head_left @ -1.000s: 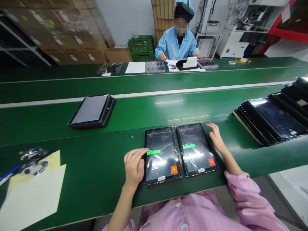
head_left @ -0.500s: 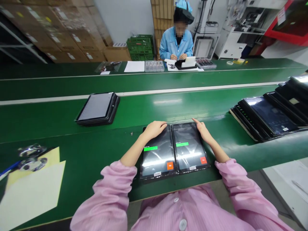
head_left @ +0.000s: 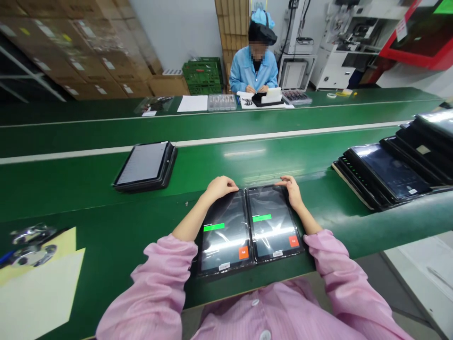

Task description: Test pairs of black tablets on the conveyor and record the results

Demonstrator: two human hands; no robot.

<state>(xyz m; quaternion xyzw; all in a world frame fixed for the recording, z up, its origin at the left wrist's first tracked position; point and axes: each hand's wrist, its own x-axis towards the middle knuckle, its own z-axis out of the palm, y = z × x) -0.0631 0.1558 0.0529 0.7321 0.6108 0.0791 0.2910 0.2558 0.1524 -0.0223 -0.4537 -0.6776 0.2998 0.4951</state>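
Two black tablets lie side by side on the green bench in front of me, each screen lit with a green bar and an orange square. My left hand [head_left: 220, 187] curls over the far edge of the left tablet [head_left: 224, 236]. Over the far edge of the right tablet [head_left: 271, 226] my right hand [head_left: 291, 190] is closed in the same way. Both of my sleeves are pink.
A dark tray stack [head_left: 146, 165] rests on the conveyor belt [head_left: 247, 151] to the left. Overlapping tablets [head_left: 389, 172] lie in a row at the right. Paper sheets [head_left: 38, 288] and small bagged parts [head_left: 30, 238] sit at the near left. Across the line a person in a blue coat [head_left: 254, 71] works.
My hands moved from the tablets' sides to their far edges and closed over them. Both tablets have slid slightly toward me and sit closer together.
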